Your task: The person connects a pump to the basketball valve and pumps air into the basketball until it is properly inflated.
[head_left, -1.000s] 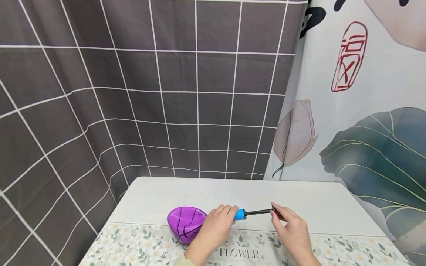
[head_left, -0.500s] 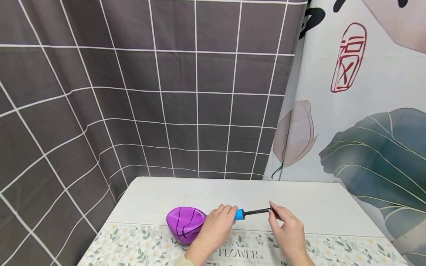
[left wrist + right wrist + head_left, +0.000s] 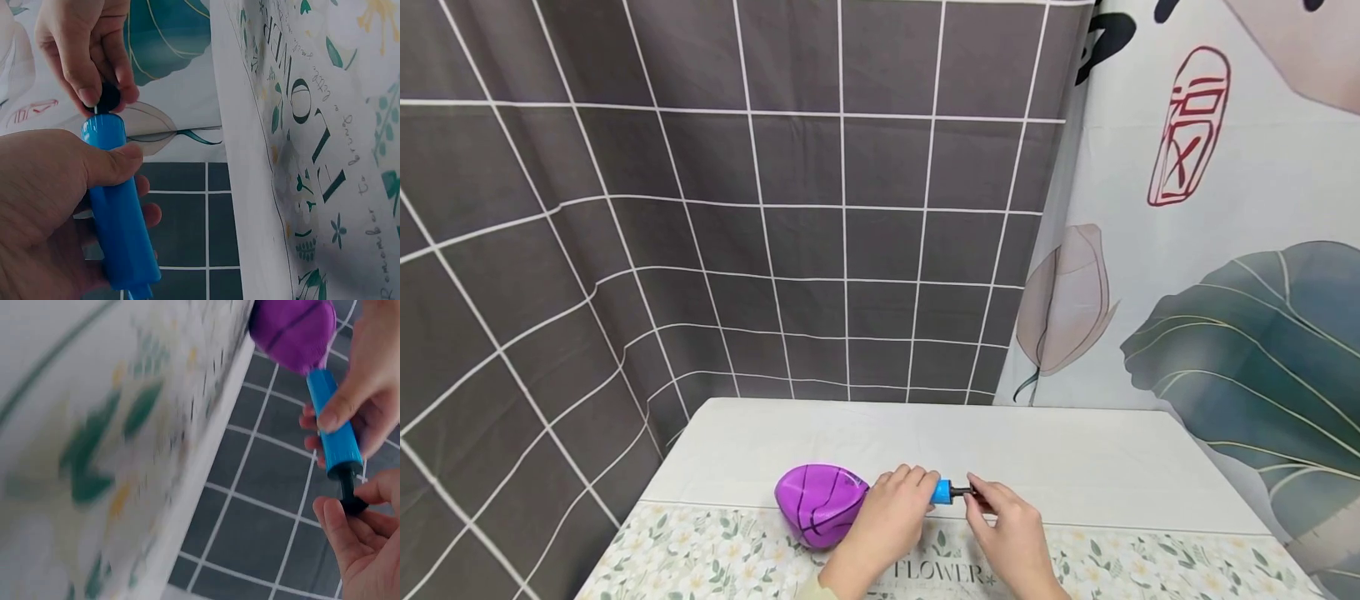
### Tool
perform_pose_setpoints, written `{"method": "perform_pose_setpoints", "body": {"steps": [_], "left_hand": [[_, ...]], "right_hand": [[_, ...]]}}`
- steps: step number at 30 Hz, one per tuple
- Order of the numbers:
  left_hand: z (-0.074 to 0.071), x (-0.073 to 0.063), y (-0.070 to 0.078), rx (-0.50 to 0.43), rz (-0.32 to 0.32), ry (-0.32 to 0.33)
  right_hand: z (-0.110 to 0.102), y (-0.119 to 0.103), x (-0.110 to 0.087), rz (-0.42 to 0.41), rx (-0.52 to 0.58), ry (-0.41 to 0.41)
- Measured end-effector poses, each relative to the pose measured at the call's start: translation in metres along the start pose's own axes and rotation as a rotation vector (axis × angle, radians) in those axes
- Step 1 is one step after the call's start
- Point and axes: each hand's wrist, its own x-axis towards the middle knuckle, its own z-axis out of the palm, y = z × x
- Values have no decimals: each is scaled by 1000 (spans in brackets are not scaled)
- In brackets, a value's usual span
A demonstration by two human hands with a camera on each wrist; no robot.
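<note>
A blue hand pump lies in the grip of my left hand, thumb on one side and fingers round the other. My right hand pinches the black plunger handle at the pump's outer end. Only a short stretch of the black rod shows between handle and barrel. At the pump's other end hangs a purple ball with black lines, dented and partly deflated; the right wrist view shows it joined to the pump's tip. In the head view my left hand covers most of the barrel.
Below the hands is a table with a white cloth and a floral strip lettered "FLOWER". Behind it hangs a dark grey curtain with white grid lines. A white sheet with leaf prints hangs at the right.
My right hand has moved left toward my left hand, pushing the plunger rod most of the way into the pump. The left hand and the ball stay nearly in place.
</note>
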Motion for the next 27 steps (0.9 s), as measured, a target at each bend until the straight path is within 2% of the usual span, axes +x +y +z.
{"method": "perform_pose_setpoints", "body": {"steps": [7,10,17,21,27], "left_hand": [[2,-2,-4,-35,-7,-4],[2,-2,-6,-36,-20,1],[1,-3,-9,-37,-18,34],[0,-2,-9,-31,-18,46],[-2,-1,-6,-25,-27,36]], "right_hand": [[-18,17,7,-49,-36,84],[-28,25,11,-11,-63,108],[-51,37,16,73,-91,107],[-51,38,16,68,-80,117],[-38,29,13,49,-83,140]]}}
